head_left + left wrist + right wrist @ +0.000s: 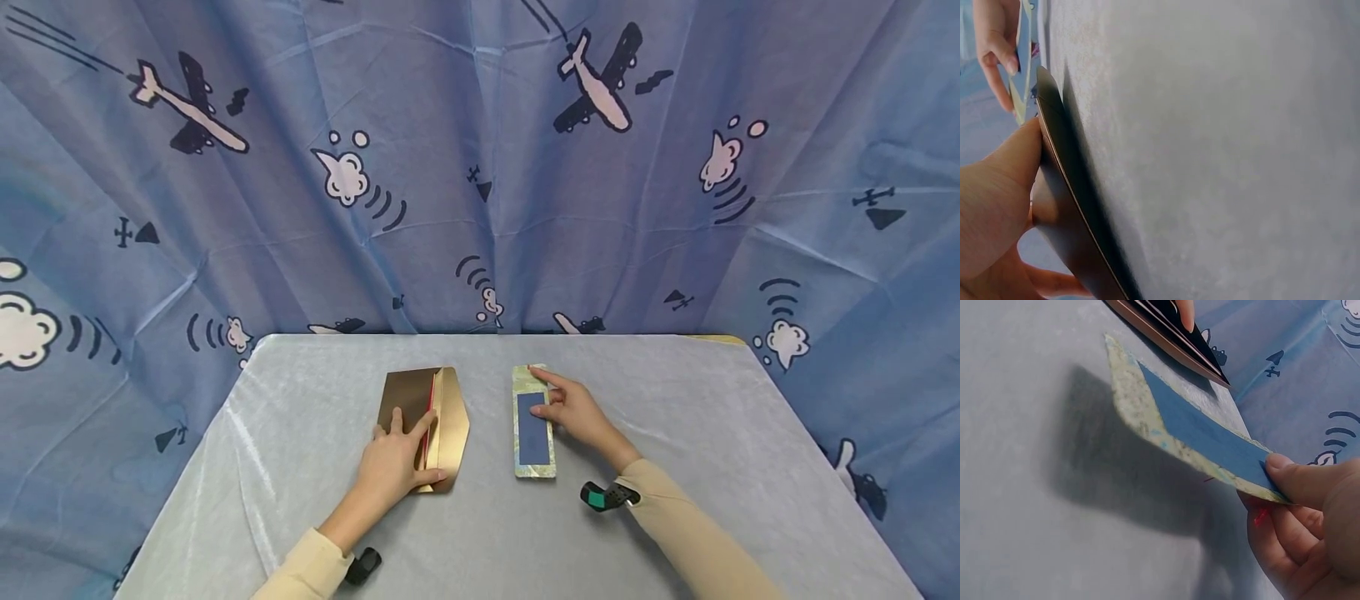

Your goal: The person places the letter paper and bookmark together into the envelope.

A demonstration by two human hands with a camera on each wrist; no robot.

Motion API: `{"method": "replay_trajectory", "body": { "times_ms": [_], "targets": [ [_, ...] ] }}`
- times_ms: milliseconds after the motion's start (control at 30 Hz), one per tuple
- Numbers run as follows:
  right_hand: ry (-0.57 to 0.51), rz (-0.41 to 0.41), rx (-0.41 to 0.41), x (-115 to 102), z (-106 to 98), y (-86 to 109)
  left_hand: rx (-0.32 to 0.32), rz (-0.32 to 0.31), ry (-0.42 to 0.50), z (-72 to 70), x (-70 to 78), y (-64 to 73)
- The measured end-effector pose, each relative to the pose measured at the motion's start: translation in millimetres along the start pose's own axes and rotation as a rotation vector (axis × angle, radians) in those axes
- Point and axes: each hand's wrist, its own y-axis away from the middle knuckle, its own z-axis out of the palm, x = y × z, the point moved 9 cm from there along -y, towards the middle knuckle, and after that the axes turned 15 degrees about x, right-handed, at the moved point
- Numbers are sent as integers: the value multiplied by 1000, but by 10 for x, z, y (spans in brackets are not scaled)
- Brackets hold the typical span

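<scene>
A gold envelope lies on the left part of the table with its pointed flap opened to the right; a thin red strip shows along its mouth. Across it rests my left hand, fingers spread, the thumb on the flap side. In the left wrist view that thumb touches the edge of the envelope. My right hand pinches a bookmark, a long card with a blue panel and a yellow-green patterned border. The right wrist view shows the bookmark held above the table, thumb on top and fingers below, with a bit of red cord near them.
A pale grey cloth covers the table. Behind it hangs a blue curtain printed with planes and clouds. Dark straps with small camera mounts sit on both wrists.
</scene>
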Motion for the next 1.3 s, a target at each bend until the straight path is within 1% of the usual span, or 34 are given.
{"method": "replay_trajectory", "body": {
  "times_ms": [67,200,400,567,833,1000,1167,1300],
  "targets": [
    [3,-8,4,-18,22,-18,-1,-3,4,-3,0,-1],
    [17,2,2,-28,69,-47,-8,-8,10,-15,2,3],
    [40,20,32,-47,110,-101,-4,-14,21,-24,11,-4],
    [53,27,16,-58,202,-124,-21,-27,27,0,2,7],
    [58,21,32,-126,344,-174,-21,-26,36,-1,19,9],
    [73,37,25,-142,468,-205,-40,-33,42,14,15,15],
    [54,31,33,-215,544,-239,-26,-31,41,15,12,-2],
    [48,40,23,-251,605,-254,-33,-34,36,23,4,-8]
  ]
}}
